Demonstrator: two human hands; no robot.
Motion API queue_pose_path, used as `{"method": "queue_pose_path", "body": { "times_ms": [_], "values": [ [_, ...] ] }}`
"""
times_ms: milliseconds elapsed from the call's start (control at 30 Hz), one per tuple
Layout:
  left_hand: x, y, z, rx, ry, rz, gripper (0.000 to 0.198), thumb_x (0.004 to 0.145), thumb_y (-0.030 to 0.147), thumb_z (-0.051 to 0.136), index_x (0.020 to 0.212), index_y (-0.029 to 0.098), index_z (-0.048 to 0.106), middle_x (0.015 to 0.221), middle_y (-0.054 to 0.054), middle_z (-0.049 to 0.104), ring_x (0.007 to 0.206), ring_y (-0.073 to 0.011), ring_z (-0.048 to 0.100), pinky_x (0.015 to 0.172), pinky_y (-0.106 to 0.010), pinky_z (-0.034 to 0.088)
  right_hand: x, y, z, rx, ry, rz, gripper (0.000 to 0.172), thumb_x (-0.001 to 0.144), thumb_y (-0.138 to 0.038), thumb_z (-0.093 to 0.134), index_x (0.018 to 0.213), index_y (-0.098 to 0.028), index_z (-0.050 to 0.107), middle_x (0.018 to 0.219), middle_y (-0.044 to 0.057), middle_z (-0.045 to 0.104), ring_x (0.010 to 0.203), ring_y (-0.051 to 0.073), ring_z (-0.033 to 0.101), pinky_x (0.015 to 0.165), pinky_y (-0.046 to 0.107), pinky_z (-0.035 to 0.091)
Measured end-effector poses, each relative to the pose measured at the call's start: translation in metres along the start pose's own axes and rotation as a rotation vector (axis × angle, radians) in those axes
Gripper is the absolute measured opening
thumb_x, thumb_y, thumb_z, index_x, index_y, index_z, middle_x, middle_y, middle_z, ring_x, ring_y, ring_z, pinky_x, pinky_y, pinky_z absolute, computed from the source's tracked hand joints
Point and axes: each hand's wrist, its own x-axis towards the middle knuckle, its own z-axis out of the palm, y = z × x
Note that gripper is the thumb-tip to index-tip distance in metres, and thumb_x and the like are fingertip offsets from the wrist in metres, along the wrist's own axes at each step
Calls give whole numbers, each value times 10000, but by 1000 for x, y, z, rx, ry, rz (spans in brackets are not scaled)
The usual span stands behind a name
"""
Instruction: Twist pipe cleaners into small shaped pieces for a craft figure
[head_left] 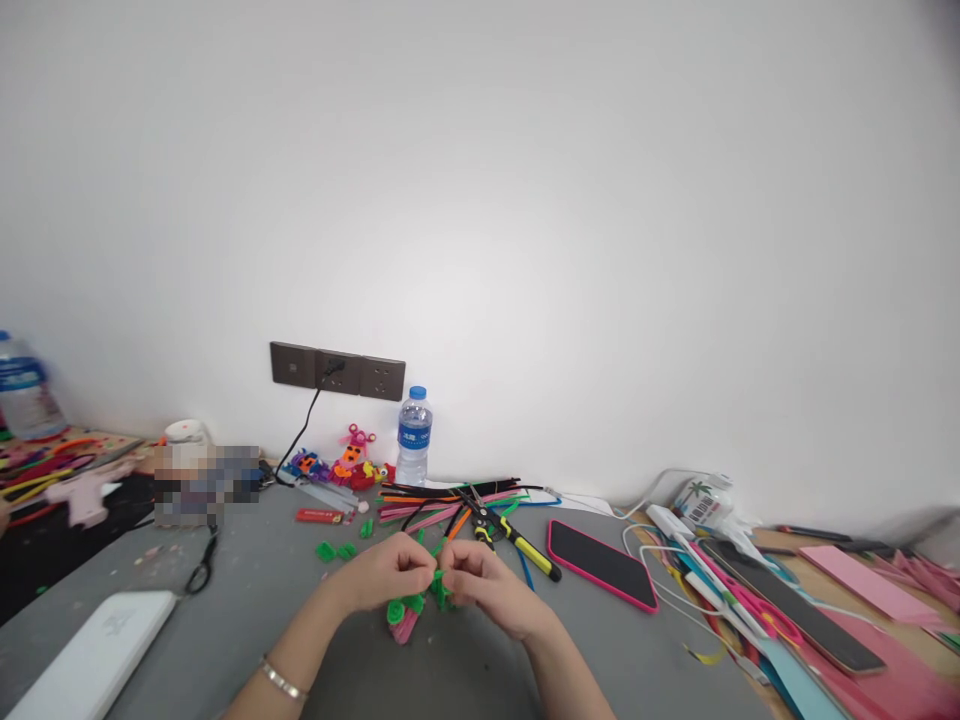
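Note:
My left hand (394, 572), a bracelet on its wrist, and my right hand (486, 588) meet fingertip to fingertip above the grey table mat. Both are pinched on a green pipe cleaner piece (439, 590), mostly hidden by the fingers. Just below my left hand is a coiled green pipe cleaner shape (396, 612) beside a pink pipe cleaner bundle (405, 630); whether they join the held piece I cannot tell. Small green coiled pieces (326, 551) lie beyond my left hand. Yellow-and-black pliers (517, 540) rest behind my right hand.
Loose pipe cleaners (450, 500) lie by the wall, near a water bottle (415, 437) and small colourful figures (349, 462). A pink-cased phone (602, 565) lies at right, with cables and pink scissors (757, 605) beyond. A white flat box (97, 650) sits front left.

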Motion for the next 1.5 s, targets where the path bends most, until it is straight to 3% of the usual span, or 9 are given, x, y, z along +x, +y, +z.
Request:
{"method": "queue_pose_path", "body": {
  "times_ms": [200, 467, 667, 933, 1167, 1500],
  "values": [
    [3, 0, 1, 92, 170, 22, 332, 755, 233, 453, 532, 207, 209, 525, 80, 154, 500, -84, 163, 474, -249, 125, 6, 4, 4, -30, 136, -117, 339, 808, -460, 634, 685, -183, 482, 561, -77, 301, 516, 88, 223, 487, 234, 157],
    [9, -11, 6, 270, 393, 78, 269, 744, 168, 403, 534, 204, 239, 528, 70, 218, 512, -88, 233, 485, -233, 155, 19, 16, 14, -2, 397, -214, 400, 780, -527, 637, 667, -192, 451, 533, -91, 286, 470, 73, 204, 454, 224, 147],
    [12, -13, 8, 396, 464, 88, 227, 743, 163, 405, 535, 192, 319, 514, 69, 292, 508, -91, 285, 494, -222, 175, 26, 25, 14, -19, 477, -266, 399, 775, -537, 633, 665, -200, 450, 527, -89, 293, 460, 78, 211, 436, 214, 168],
    [13, -12, 15, 572, 592, 69, 268, 745, 151, 446, 528, 191, 294, 479, 75, 287, 473, -85, 302, 496, -231, 171, 26, 29, 24, -98, 637, -367, 406, 794, -538, 609, 638, -192, 466, 585, -56, 354, 520, 99, 282, 472, 222, 231],
    [15, -10, 16, 541, 534, 72, 285, 807, 164, 407, 562, 196, 263, 505, 74, 271, 496, -90, 288, 503, -242, 161, 26, 33, 27, -1, 656, -336, 389, 807, -528, 599, 658, -197, 460, 572, -70, 307, 503, 95, 244, 469, 225, 203],
    [14, -7, 13, 41, 438, 97, 379, 930, 416, 341, 641, 187, 428, 626, 40, 415, 601, -123, 409, 577, -224, 320, 26, 29, 9, 19, 572, -278, 412, 763, -551, 638, 637, -199, 465, 499, -83, 334, 451, 81, 261, 446, 223, 193]
  ]
}}
